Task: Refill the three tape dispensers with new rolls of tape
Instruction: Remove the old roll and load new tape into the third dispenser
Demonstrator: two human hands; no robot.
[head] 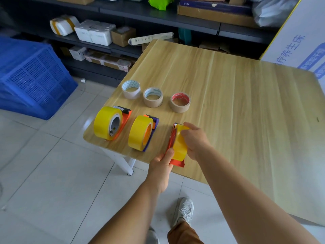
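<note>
Near the table's (pixel 228 88) near-left edge, third and rightmost in a row of three: a red tape dispenser (pixel 175 162) with a yellow roll (pixel 181 148) standing on edge against its frame. Right hand (pixel 195 140) cupped over the roll from the right, fingers (pixel 186 132) curled round its top and far rim, grasping it. Left hand (pixel 161 166) at the dispenser's near end, thumb pressed along the red side plate and the rest wrapped beneath, pinching the frame steady; both forearms stretched forward and converging on it. Likely a light, stiff roll with a slick outer face and a rigid core, best held by the rim across its width rather than by the smooth face; the dispenser probably light thin plastic or sheet with a toothed cutter somewhere at an end, so best held by the flat side plate. Whether the roll is fully seated on the hub cannot be told. To the left, a purple dispenser (pixel 151 132) and an orange dispenser (pixel 123 120), each already carrying a full yellow roll. Just beyond, three spent cardboard cores (pixel 153 97) in a line. Farther out: pale floor tiles, a blue crate (pixel 31 76) at left, dark shelves (pixel 123 16) of boxes at the far side.
</note>
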